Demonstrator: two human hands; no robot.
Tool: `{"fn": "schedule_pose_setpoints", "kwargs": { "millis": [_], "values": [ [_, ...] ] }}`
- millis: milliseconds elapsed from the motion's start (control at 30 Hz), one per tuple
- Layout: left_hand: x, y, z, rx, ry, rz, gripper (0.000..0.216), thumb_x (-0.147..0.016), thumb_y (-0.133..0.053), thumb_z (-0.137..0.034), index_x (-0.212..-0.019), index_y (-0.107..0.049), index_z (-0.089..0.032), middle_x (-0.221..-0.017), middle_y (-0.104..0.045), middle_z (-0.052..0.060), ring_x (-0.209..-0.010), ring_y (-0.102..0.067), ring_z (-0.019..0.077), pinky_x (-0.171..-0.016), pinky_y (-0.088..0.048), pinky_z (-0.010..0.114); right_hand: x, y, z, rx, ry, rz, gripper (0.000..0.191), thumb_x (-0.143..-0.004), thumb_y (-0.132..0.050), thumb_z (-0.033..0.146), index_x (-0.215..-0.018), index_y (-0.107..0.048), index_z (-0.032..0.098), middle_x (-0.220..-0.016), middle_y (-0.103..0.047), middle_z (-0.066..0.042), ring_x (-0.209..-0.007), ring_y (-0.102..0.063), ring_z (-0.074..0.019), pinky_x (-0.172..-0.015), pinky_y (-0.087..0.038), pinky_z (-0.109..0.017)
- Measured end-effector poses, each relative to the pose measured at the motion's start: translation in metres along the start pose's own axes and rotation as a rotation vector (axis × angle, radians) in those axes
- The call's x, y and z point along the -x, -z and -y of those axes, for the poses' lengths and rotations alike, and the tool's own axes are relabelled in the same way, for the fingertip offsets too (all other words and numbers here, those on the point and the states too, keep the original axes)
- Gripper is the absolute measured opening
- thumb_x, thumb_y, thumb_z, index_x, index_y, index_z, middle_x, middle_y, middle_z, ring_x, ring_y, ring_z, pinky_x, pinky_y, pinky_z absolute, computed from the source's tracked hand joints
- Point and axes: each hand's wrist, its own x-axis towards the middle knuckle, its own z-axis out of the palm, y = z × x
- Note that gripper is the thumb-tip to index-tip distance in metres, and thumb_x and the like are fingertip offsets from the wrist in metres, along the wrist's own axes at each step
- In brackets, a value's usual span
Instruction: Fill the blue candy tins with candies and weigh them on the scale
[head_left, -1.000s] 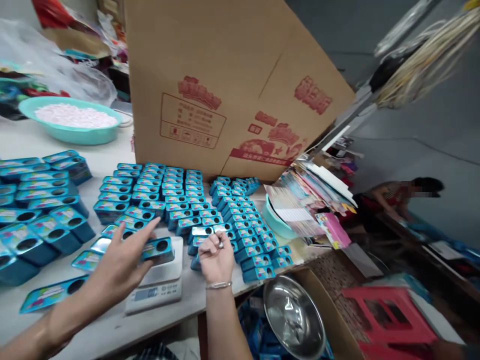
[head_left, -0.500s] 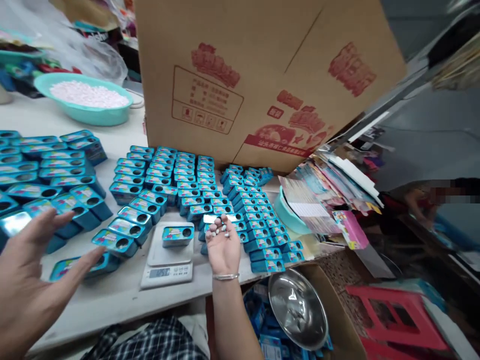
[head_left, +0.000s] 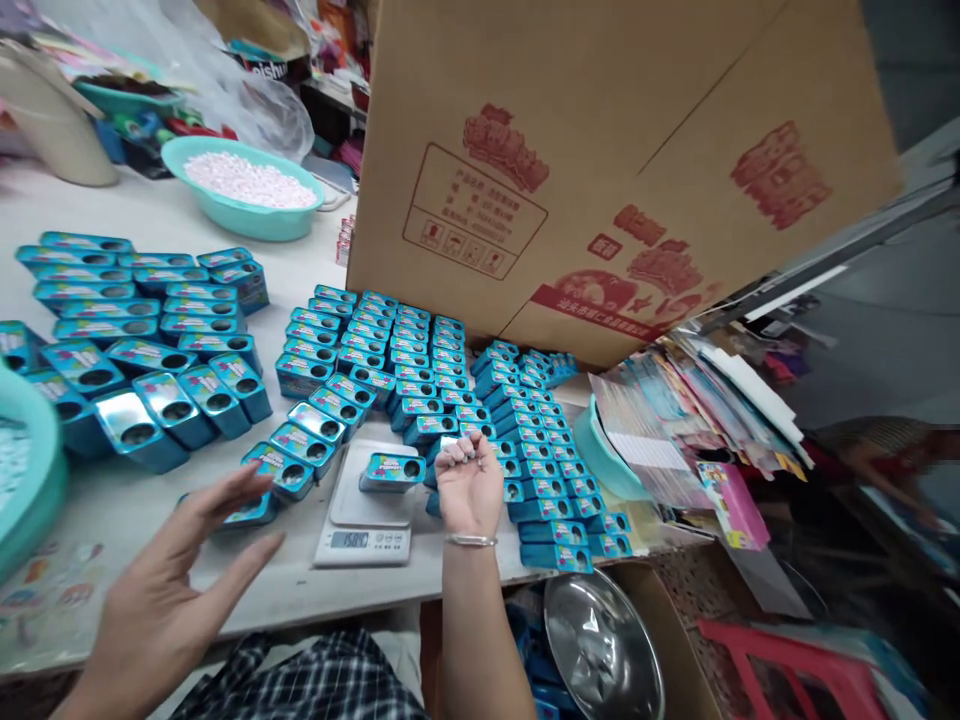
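Blue tin (head_left: 392, 472) on the scale (head_left: 364, 511), right hand (head_left: 471, 490) beside it

Filling the upper centre and right, a large printed carton (head_left: 637, 100) stands behind the work, perhaps serving as a back wall. Across the lower frame runs the white tabletop (head_left: 300, 580), where other tins (head_left: 551, 488) stand in close rows, likely to keep each within reach. At upper left, a turquoise basin (head_left: 251, 222) holds a heap of pale pieces (head_left: 251, 183). At lower left, the left hand (head_left: 161, 605) has a released grip, thumb and fingers spread; its fingertips overlap a tin in view, but I cannot tell whether they touch it. Left of centre, the scale bears the single tin, label up, probably so its weight shows on the display (head_left: 350, 541). Just right of that tin, the other hand's grip is curled, palm up, around a few small white pieces (head_left: 470, 459), seemingly cupped against spilling. Its fingers hide how many.
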Motion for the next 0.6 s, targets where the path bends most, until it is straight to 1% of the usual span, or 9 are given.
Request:
{"fn": "schedule_pose_setpoints", "kwargs": {
  "millis": [33, 100, 200, 300, 400, 433, 500, 567, 600],
  "values": [
    [-0.003, -0.005, -0.004, 0.062, 0.002, 0.009, 0.062, -0.085, -0.056, -0.057, -0.141, -0.040, -0.035, -0.131, -0.061, 0.002, -0.116, -0.063, 0.0272, -0.109, -0.047, 0.048, -0.001, 0.000, -0.002, 0.016, 0.004, 0.003, 0.008, -0.089, -0.051, 0.023, -0.081, -0.051, 0.023, -0.062, -0.040, 0.009, -0.053, -0.040, -0.0078, -0.056, -0.041, -0.022],
    [-0.008, -0.016, -0.010, 0.142, -0.027, 0.045, 0.062, -0.083, -0.061, -0.055, -0.139, -0.044, -0.034, -0.130, -0.062, 0.004, -0.117, -0.062, 0.0283, -0.107, -0.048, 0.049, -0.004, -0.001, -0.004, 0.031, 0.010, 0.001, 0.009, -0.089, -0.051, 0.024, -0.080, -0.050, 0.023, -0.061, -0.039, 0.009, -0.052, -0.039, -0.0080, -0.056, -0.041, -0.023],
    [-0.019, -0.037, -0.014, 0.123, -0.152, 0.120, 0.064, -0.086, -0.060, -0.050, -0.143, -0.038, -0.032, -0.138, -0.056, 0.008, -0.125, -0.056, 0.0287, -0.106, -0.048, 0.047, -0.006, -0.003, -0.007, 0.010, -0.003, -0.010, 0.010, -0.089, -0.050, 0.025, -0.080, -0.050, 0.023, -0.060, -0.039, 0.009, -0.051, -0.039, -0.0079, -0.056, -0.040, -0.022],
    [-0.033, -0.062, -0.015, 0.033, -0.289, 0.174, 0.068, -0.089, -0.058, -0.042, -0.148, -0.030, -0.028, -0.147, -0.047, 0.011, -0.135, -0.046, 0.0292, -0.111, -0.043, 0.047, -0.007, -0.005, -0.008, -0.036, -0.031, -0.021, 0.011, -0.091, -0.049, 0.025, -0.080, -0.051, 0.023, -0.060, -0.039, 0.009, -0.050, -0.039, -0.0074, -0.055, -0.041, -0.021],
    [-0.045, -0.091, -0.012, -0.059, -0.374, 0.229, 0.073, -0.088, -0.057, -0.036, -0.151, -0.024, -0.023, -0.150, -0.042, 0.013, -0.139, -0.040, 0.0307, -0.113, -0.039, 0.049, -0.007, -0.003, -0.007, -0.085, -0.035, -0.029, 0.012, -0.091, -0.049, 0.024, -0.080, -0.053, 0.022, -0.059, -0.042, 0.009, -0.050, -0.042, -0.0069, -0.055, -0.043, -0.021],
    [-0.048, -0.100, -0.010, -0.072, -0.379, 0.244, 0.072, -0.087, -0.057, -0.034, -0.151, -0.025, -0.022, -0.150, -0.042, 0.014, -0.139, -0.040, 0.0310, -0.112, -0.040, 0.049, -0.006, -0.001, -0.006, -0.099, -0.031, -0.039, 0.013, -0.091, -0.049, 0.024, -0.080, -0.054, 0.022, -0.060, -0.044, 0.008, -0.051, -0.044, -0.0069, -0.056, -0.045, -0.021],
    [-0.053, -0.115, -0.006, -0.064, -0.343, 0.254, 0.065, -0.087, -0.054, -0.031, -0.146, -0.030, -0.019, -0.145, -0.047, 0.016, -0.135, -0.046, 0.0307, -0.108, -0.043, 0.047, -0.004, 0.002, -0.004, -0.120, -0.017, -0.080, 0.015, -0.092, -0.048, 0.024, -0.079, -0.056, 0.021, -0.062, -0.050, 0.007, -0.055, -0.050, -0.0073, -0.061, -0.049, -0.022],
    [-0.055, -0.121, -0.005, -0.029, -0.268, 0.253, 0.053, -0.089, -0.052, -0.031, -0.138, -0.038, -0.020, -0.137, -0.055, 0.014, -0.126, -0.055, 0.0284, -0.101, -0.048, 0.044, -0.001, 0.006, -0.003, -0.122, 0.005, -0.128, 0.017, -0.092, -0.048, 0.026, -0.077, -0.057, 0.021, -0.065, -0.055, 0.005, -0.060, -0.056, -0.0084, -0.070, -0.054, -0.026],
    [-0.056, -0.119, -0.006, -0.006, -0.237, 0.247, 0.048, -0.089, -0.052, -0.032, -0.134, -0.040, -0.021, -0.132, -0.058, 0.013, -0.120, -0.059, 0.0267, -0.098, -0.050, 0.041, 0.001, 0.007, -0.003, -0.119, 0.019, -0.142, 0.018, -0.091, -0.049, 0.026, -0.076, -0.058, 0.021, -0.066, -0.057, 0.004, -0.062, -0.058, -0.0090, -0.075, -0.055, -0.028]
  ]
}}
